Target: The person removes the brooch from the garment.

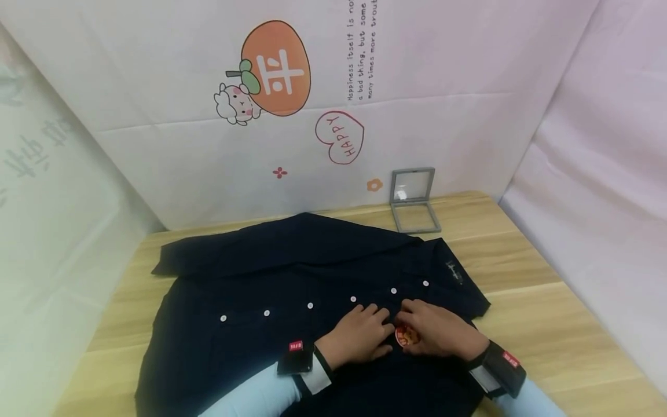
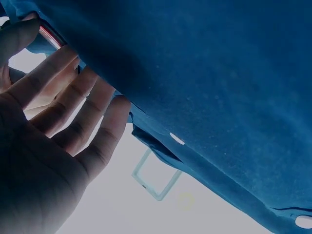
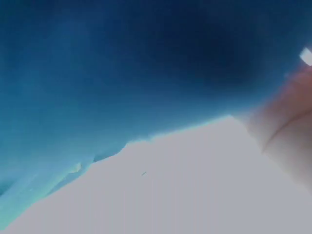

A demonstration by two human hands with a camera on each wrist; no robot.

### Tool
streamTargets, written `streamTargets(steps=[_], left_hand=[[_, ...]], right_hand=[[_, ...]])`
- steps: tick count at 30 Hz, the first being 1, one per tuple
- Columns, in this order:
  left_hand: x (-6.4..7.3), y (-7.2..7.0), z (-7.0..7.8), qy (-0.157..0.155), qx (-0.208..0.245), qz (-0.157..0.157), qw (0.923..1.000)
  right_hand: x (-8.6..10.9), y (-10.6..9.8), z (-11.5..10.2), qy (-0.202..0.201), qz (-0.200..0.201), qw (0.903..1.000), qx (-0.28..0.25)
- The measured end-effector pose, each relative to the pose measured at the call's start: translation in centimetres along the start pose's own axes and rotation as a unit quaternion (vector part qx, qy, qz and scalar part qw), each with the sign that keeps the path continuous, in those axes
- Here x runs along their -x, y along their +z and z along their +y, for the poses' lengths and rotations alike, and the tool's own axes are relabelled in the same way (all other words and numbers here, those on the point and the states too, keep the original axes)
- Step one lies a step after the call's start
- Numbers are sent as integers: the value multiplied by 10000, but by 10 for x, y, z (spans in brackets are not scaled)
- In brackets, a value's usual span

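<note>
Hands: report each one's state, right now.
Left hand: open, touching the dark navy cloth shirt with white buttons.
Right hand: closed, holding the round red patterned badge.

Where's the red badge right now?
In the head view, right of centre: the red badge is over the dark shirt, between left hand and right hand, below the white buttons.

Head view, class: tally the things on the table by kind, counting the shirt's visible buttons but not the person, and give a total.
Dark shirt: 1
Visible white buttons: 6
Round red badge: 1
Open grey case: 1
Total: 9
</note>
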State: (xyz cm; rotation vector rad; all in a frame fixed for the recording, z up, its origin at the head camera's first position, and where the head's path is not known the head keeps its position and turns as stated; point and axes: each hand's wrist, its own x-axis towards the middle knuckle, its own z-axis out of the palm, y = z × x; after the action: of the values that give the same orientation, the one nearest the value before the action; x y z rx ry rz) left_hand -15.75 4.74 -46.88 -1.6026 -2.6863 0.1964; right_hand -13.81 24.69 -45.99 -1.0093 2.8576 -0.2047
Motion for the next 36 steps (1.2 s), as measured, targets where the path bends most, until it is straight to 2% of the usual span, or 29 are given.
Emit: streamTargets(steps=[4,6,12,14,19,22,25,36], left_hand=[[-1,-2,0,49,50,15,10000],[-2,-4,-1,133,40,150,9998],[-7,-9,-6,571,-91,1043,9929],[-9,-11,-5,770,-58,1206,9897],[-12,-11,-1,1100,-140,1152,9871],[-13,-7,2,1129,-253,1127,9869],[-14,-4,4,1100,-338,1261,9853],[-19,1,2,737,-688,1649,9812]], right_hand=[[-1,-2,3,-25,-116,9999,-67],[-1,-1,3,-12,-166,9998,-125],[0,-1,4,-3,-223,9991,-349],[-1,-1,5,-37,-233,9987,-456],[-3,-2,9,-158,-202,9960,-857],[-3,-2,13,-276,-126,9934,-1107],[-3,-2,16,-367,-104,9908,-1297],[-5,-3,19,-249,-350,9817,-1855]])
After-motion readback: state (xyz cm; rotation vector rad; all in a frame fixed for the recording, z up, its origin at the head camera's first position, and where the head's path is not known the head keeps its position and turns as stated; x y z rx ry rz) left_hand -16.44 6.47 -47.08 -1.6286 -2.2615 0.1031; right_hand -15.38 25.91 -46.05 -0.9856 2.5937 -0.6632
